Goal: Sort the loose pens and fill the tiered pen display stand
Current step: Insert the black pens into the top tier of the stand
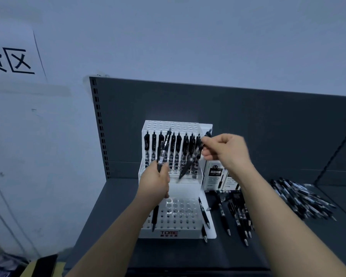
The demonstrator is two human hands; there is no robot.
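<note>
While the tiered stand (185, 188) sits on the grey shelf (116, 212) with a row of black pens (177, 148) upright in its upper tier, I see the left grip (155, 182) curled round one pen (164, 150) and the right grip (226, 152) pinching a second pen (188, 165), tilted before that row; loose pens (302, 198) lie rightward.

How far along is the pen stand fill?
Done: the stand's middle tier holds a row of pens. In hand: left hand grips one pen, right hand a second pen. Left: top tier and front tier look mostly empty; loose pens lie heaped on the shelf.
</note>
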